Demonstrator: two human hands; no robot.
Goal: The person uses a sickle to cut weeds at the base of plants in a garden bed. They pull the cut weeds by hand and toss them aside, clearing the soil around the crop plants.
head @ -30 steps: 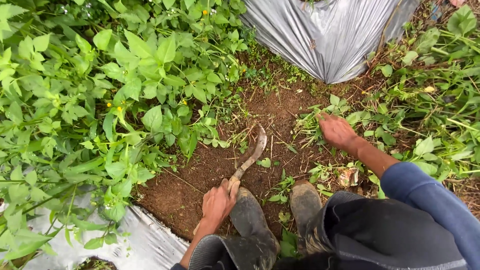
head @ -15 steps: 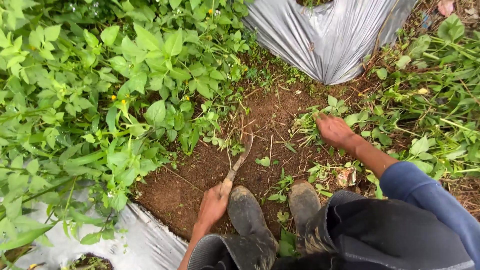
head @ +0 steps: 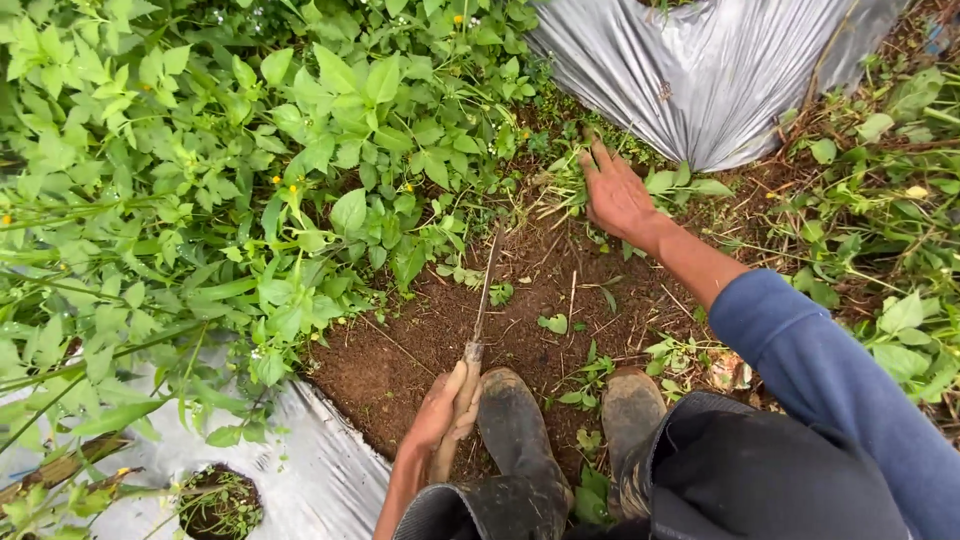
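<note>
Hands, two. Left hand (head: pixel 443 412): closed around the wooden handle of one sickle (head: pixel 481 303), whose thin blade runs forward from the fist, seen edge-on, tip just short of the leafy weeds (head: pixel 300 150). Right hand (head: pixel 614 193): stretched well ahead of the sickle, fingers spread and pressed into one clump of cut grass (head: pixel 560 185) at the foot of the far plastic sheet; whether it grips the stems cannot be told. Rubber boots, two: left boot (head: pixel 515 425) touching the left hand, right boot (head: pixel 628 410) beside it. Bare soil patch (head: pixel 520 300), one, under blade and boots. Silver plastic mulch sheets, two: far sheet (head: pixel 700 70); near sheet (head: pixel 330 470) beside the left hand.
</note>
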